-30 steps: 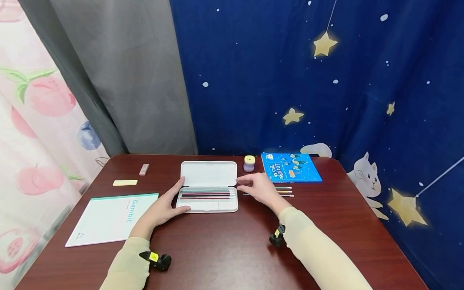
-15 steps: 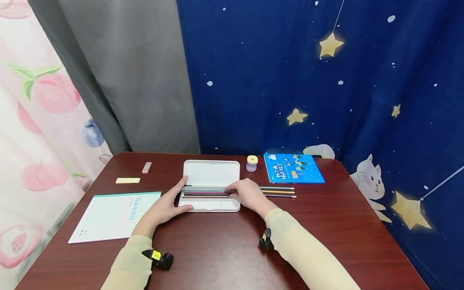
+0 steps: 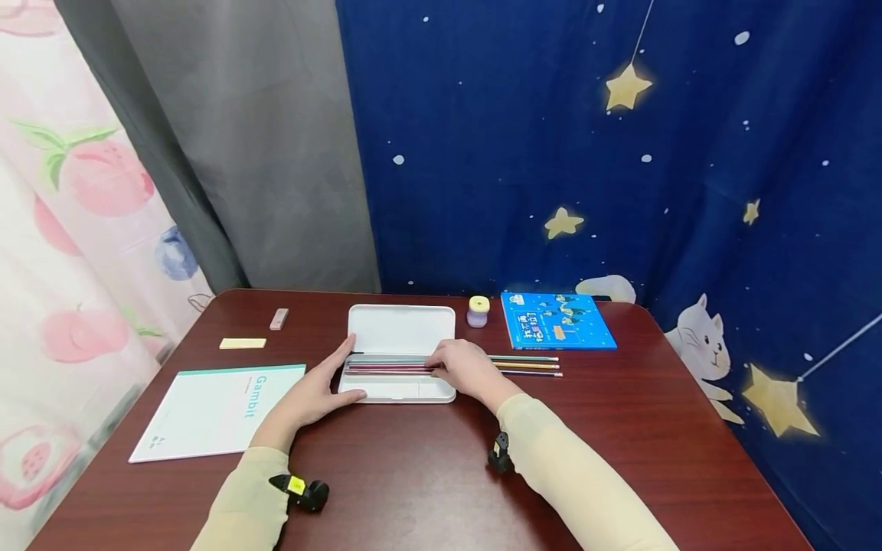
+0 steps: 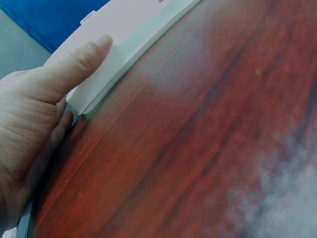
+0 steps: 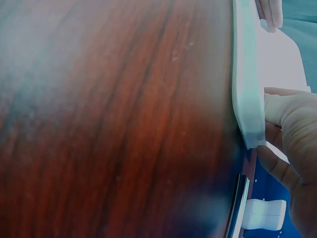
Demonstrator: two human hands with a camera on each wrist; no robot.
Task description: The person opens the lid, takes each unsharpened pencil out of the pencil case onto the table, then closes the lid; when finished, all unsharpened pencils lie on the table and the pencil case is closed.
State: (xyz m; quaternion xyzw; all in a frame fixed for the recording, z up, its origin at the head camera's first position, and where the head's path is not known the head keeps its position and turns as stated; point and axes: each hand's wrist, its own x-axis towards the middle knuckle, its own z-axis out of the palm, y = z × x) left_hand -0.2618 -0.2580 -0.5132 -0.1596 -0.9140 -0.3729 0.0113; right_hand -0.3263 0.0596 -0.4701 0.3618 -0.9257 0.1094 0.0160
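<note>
A white pencil case (image 3: 382, 395) lies with its lid raised, and several thin pencils (image 3: 386, 368) run lengthwise inside it. My left hand (image 3: 310, 398) holds the case's left end, thumb at the front edge and fingers toward the hinge. The left wrist view shows that thumb (image 4: 84, 64) lying on the white surface. My right hand (image 3: 472, 373) reaches over the right end of the case, thumb and fingers pinching the pencils inside. More pencils (image 3: 530, 365) with eraser ends lie on the table just right of that hand, their left parts hidden behind it.
A yellow-topped small container (image 3: 478, 311) and a blue book (image 3: 558, 321) stand toward the back right. At the left lie a white notebook (image 3: 207, 413), a pale yellow strip (image 3: 243, 343) and a pinkish eraser (image 3: 279, 319). Curtains hang behind the table.
My right hand has moved left from the case's right edge to the pencils inside, which now lie closer together. The left hand stays at the left end.
</note>
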